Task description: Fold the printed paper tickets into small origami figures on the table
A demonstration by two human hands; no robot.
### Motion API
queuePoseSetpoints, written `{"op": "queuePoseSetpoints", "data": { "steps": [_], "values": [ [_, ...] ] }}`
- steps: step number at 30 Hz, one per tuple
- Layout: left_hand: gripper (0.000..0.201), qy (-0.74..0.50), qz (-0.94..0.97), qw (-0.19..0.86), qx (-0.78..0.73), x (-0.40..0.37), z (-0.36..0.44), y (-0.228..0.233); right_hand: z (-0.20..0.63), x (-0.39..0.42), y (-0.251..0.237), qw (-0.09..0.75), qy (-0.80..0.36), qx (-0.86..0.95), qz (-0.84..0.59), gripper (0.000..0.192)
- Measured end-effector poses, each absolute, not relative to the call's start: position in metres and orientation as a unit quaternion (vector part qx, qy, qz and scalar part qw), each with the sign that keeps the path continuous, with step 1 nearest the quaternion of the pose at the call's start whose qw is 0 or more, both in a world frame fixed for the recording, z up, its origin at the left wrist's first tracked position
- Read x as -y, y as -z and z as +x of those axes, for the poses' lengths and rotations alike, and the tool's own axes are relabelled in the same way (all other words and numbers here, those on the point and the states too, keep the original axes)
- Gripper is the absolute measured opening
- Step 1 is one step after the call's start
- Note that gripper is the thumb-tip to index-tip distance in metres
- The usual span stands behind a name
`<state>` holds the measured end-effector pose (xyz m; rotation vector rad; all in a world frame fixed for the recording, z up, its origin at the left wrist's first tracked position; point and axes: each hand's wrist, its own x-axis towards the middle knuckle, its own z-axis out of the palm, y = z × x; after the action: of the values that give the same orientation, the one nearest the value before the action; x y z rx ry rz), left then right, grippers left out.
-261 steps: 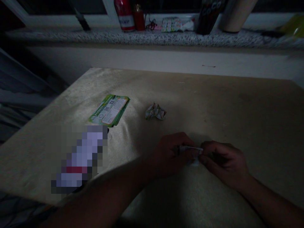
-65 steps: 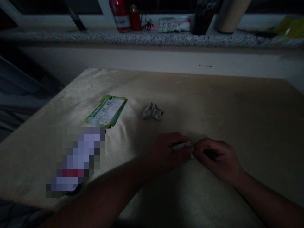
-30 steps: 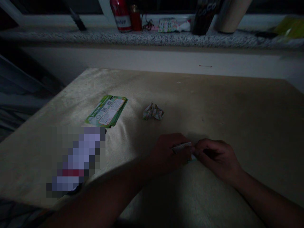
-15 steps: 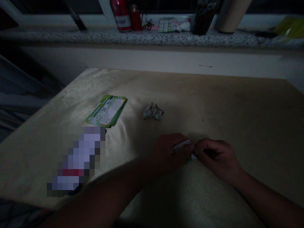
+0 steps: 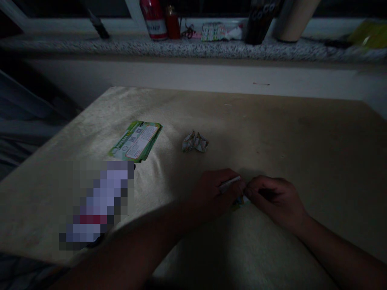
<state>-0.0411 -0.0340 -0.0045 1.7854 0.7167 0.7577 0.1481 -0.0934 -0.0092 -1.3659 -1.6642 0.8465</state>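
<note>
My left hand (image 5: 215, 192) and my right hand (image 5: 277, 201) meet over the tan tabletop (image 5: 272, 133), both pinching a small folded piece of printed paper (image 5: 233, 186) between fingertips. Most of that paper is hidden by my fingers; a pale edge and a coloured corner show. A finished folded paper shape (image 5: 195, 142) lies on the table a little beyond my left hand. A stack of green printed leaflets (image 5: 136, 141) lies further left.
A blurred-out oblong object (image 5: 96, 201) lies near the table's left front corner. On the speckled windowsill (image 5: 193, 48) behind stand a red can (image 5: 153, 18), a small red bottle (image 5: 173, 22), a dark cup (image 5: 260, 20), a pale cylinder (image 5: 294, 20) and wrappers. The room is dim.
Both hands stay in place on the small paper; the fingers have shifted slightly and the pale edge has tilted up. Nothing else on the table has moved.
</note>
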Motion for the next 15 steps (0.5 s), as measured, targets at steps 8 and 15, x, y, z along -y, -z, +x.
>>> {"op": "queuePoseSetpoints", "data": {
  "steps": [8, 15],
  "values": [
    [0.027, -0.317, 0.739, 0.514, -0.297, 0.0349, -0.0407, 0.0042, 0.1473, 0.0933, 0.0077, 0.408, -0.328, 0.661, -0.538, 0.024],
    [0.027, -0.314, 0.743, 0.507, -0.304, 0.0359, -0.0403, 0.0041, 0.1471, 0.0933, 0.0067, 0.411, -0.319, 0.665, -0.536, 0.023]
  ]
}}
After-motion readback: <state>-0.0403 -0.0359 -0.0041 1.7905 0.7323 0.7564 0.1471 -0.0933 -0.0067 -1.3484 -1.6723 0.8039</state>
